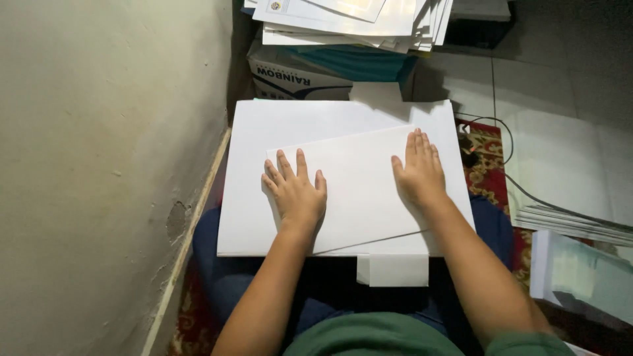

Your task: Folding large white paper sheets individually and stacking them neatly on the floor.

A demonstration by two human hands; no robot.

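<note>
Pressing flat with both palms: the left hand (297,191) and right hand (417,173) lie open, fingers spread, gripping nothing, on a tilted white sheet (356,191). It rests on a bigger white board (264,132) across the person's lap. Small white slip (393,269) pokes out underneath, folded maybe, hard to tell. Paper stack (349,23) sits ahead, on a carton (297,76).

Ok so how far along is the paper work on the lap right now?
Done: nothing finished can be told apart; loose stacks of paper sit on a box ahead and more sheets lie at the right. In hand: the left hand and right hand press flat on a tilted white sheet atop a larger white sheet. Left: the tilted sheet shows no crease, and a small white piece pokes out below.
</note>
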